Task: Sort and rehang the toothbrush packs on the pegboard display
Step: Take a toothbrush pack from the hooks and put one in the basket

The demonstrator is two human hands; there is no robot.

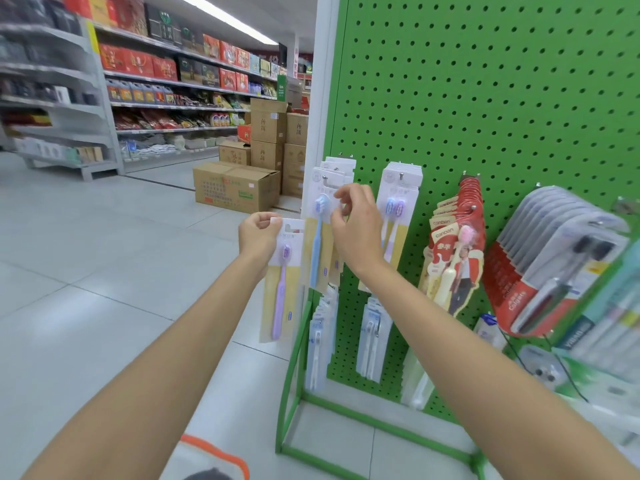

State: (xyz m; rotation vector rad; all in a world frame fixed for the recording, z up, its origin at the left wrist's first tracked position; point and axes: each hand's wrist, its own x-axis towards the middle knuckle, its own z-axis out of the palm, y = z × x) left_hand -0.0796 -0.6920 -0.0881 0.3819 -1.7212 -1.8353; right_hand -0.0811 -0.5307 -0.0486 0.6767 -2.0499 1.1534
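Observation:
A green pegboard [485,98] stands on a green frame to my right. My left hand [258,233] pinches the top of a purple toothbrush pack [282,282], held free in the air left of the board. My right hand [355,223] grips the upper part of a blue toothbrush pack [318,244] hanging on the leftmost hook, with more packs behind it. A two-brush pack [396,216] hangs on the neighbouring hook. Further right hang red character packs [457,258] and a thick row of red and grey packs [554,258].
White toothbrush packs [320,341] hang on the lower hooks. Cardboard boxes [235,185] are stacked on the tiled floor behind the board's left edge. Store shelves [166,98] line the far left aisle. An orange-edged object [214,459] lies at my feet.

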